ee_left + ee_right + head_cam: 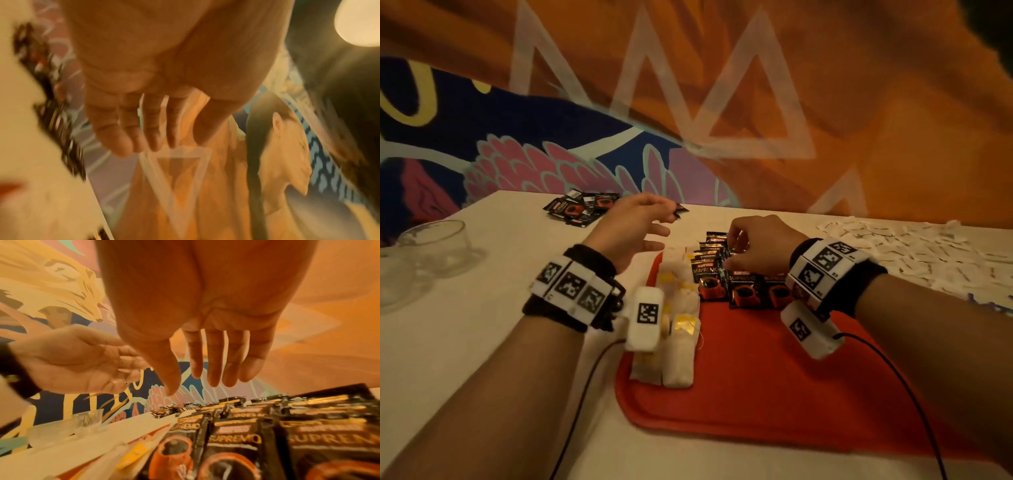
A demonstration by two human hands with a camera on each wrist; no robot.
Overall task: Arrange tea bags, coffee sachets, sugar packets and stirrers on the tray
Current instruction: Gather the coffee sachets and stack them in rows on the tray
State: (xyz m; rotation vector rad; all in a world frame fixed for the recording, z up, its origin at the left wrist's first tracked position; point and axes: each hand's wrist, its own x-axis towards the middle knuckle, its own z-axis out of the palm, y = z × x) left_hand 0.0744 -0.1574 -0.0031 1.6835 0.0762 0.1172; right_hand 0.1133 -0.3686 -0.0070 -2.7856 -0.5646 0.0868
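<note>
A red tray [756, 394] lies in front of me on the white table. White tea bags [678, 353] with yellow tags [133, 454] line its left side. Black coffee sachets [739, 284] [246, 443] overlap in rows across its far part. My right hand [736, 246] [205, 379] hovers over the far sachets, fingers extended and holding nothing. My left hand [664, 219] [156, 139] is raised beyond the tray's far left corner, fingers straight and apart. A small dark sachet [680, 209] shows just past its fingertips; contact is unclear. No stirrers are visible.
Loose coffee sachets [580, 207] are heaped at the table's far edge on the left. A wide spread of white sugar packets [911, 246] covers the table's right side. Glass cups [438, 246] stand at the far left. A painted wall rises behind the table.
</note>
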